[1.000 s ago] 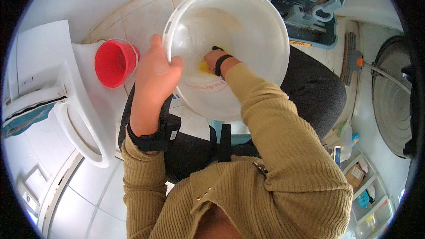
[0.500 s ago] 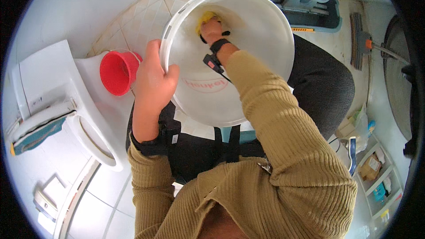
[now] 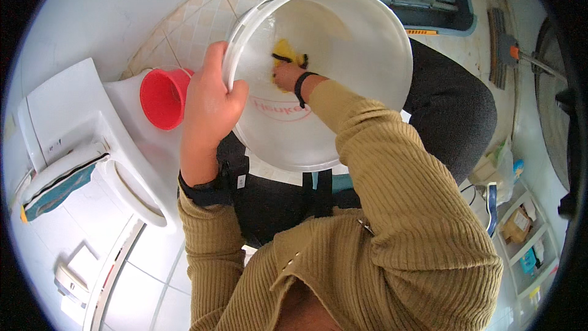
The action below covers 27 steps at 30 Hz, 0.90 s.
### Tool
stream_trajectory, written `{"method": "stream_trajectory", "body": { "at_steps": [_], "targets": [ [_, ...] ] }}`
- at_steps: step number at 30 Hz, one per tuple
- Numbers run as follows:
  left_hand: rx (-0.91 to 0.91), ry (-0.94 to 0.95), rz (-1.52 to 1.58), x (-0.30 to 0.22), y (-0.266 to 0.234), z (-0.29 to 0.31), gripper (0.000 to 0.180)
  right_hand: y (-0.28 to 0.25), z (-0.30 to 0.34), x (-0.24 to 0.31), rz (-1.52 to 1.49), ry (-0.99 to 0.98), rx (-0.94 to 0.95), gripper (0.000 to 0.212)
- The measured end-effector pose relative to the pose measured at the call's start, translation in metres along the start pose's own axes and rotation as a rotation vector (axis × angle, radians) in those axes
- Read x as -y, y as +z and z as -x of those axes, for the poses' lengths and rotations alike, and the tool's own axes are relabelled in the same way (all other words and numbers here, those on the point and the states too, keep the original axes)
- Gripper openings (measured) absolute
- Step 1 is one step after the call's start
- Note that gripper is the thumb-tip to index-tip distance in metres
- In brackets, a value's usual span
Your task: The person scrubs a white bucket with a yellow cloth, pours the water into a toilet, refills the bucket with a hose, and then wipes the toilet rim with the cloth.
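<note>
A large white plastic bucket (image 3: pixel 367 55) is tilted between my knees, its open mouth facing me. My left hand (image 3: pixel 211 107) grips its left rim, thumb inside and fingers outside. Inside it, my right hand (image 3: pixel 289 77) presses a yellow cloth with black edging (image 3: pixel 283 50) to the left part of the inner wall. The fingertips are partly hidden by the cloth and the hand itself. Faint red lettering in an oval shows on the wall just below that hand.
A small red bucket (image 3: pixel 163 99) stands left of the white one, beside a white toilet (image 3: pixel 131 190). At the back right is a dark mop bucket (image 3: pixel 422 9) with yellow edging. A broom (image 3: pixel 499 49) leans on the right, above a white shelf (image 3: pixel 523 248) holding packages.
My right hand and the cloth have slid down the inner wall, nearer to me. The left hand keeps its hold on the rim.
</note>
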<state>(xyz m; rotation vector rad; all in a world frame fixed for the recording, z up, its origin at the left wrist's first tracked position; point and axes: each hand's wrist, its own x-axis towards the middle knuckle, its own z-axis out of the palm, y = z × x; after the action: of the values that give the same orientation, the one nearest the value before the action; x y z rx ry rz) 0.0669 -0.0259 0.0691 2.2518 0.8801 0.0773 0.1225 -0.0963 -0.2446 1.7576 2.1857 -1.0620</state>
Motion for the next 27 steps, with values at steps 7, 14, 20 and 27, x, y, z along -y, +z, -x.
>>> {"method": "stream_trajectory", "body": {
  "at_steps": [7, 14, 20, 27],
  "targets": [
    [0.035, -0.059, 0.010, 0.002, 0.012, 0.000, 0.043, -0.035, 0.052, -0.032, -0.028, 0.592, 0.012, 0.032],
    [0.057, -0.063, -0.011, -0.003, 0.012, -0.004, 0.040, -0.027, 0.035, -0.011, 0.144, 0.268, -0.384, 0.030],
    [0.072, -0.064, -0.067, 0.001, 0.014, -0.002, 0.037, 0.021, 0.023, -0.010, 0.034, 0.202, -0.355, 0.030],
    [0.078, -0.078, -0.079, 0.000, 0.012, -0.003, 0.036, 0.019, 0.018, -0.014, 0.089, 0.172, -0.152, 0.041]
  ]
}}
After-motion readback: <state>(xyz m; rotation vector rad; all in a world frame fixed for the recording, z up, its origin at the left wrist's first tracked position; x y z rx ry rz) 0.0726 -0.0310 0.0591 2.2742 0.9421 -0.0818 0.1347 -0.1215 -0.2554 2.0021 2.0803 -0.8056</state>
